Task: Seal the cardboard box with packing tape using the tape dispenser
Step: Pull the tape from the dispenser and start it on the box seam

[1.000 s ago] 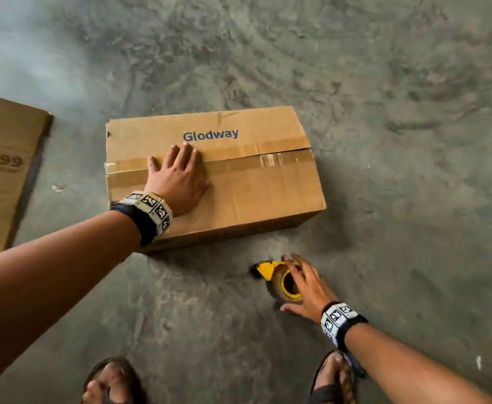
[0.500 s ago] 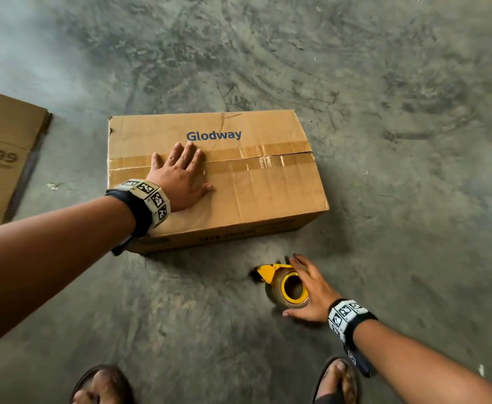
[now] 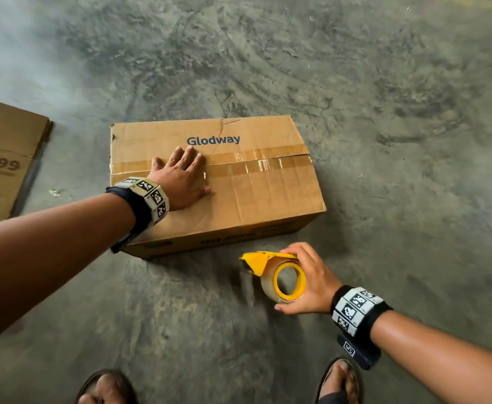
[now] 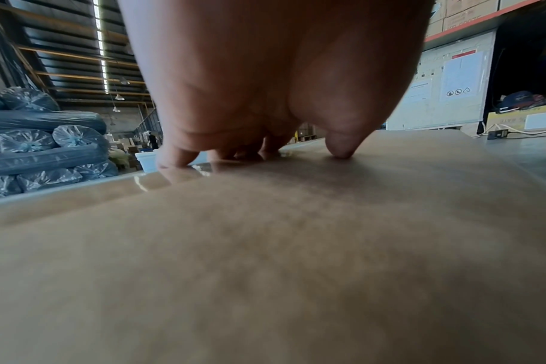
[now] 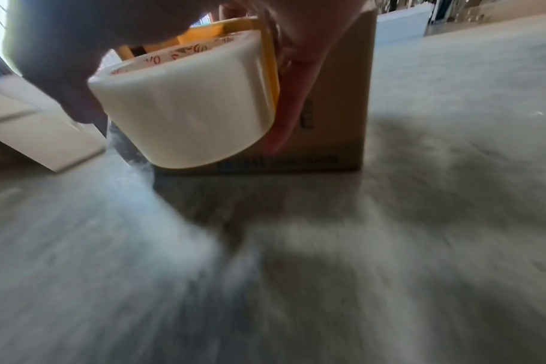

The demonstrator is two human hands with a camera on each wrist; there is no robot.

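Note:
A brown cardboard box (image 3: 253, 193) printed "Glodway" lies on the concrete floor, with a strip of brown tape (image 3: 268, 164) along its top seam. My left hand (image 3: 180, 179) presses flat on the box top, fingers straight across the seam; in the left wrist view its fingertips (image 4: 178, 157) touch the cardboard (image 4: 265, 246). In front of the box, my right hand (image 3: 312, 281) grips a yellow tape dispenser (image 3: 274, 272) with a clear roll, lifted off the floor. The right wrist view shows the tape roll (image 5: 187, 106) held between thumb and fingers, with the box side (image 5: 337, 123) behind.
A flattened cardboard sheet (image 3: 3, 158) lies on the floor at the left. My two sandalled feet (image 3: 108, 389) stand at the bottom edge. Wrapped rolls (image 4: 31, 142) are stacked far left in the warehouse, and shelving with boxes stands at the right.
My right hand closed around the tape dispenser and lifted it off the floor. My left hand stayed flat on the box top.

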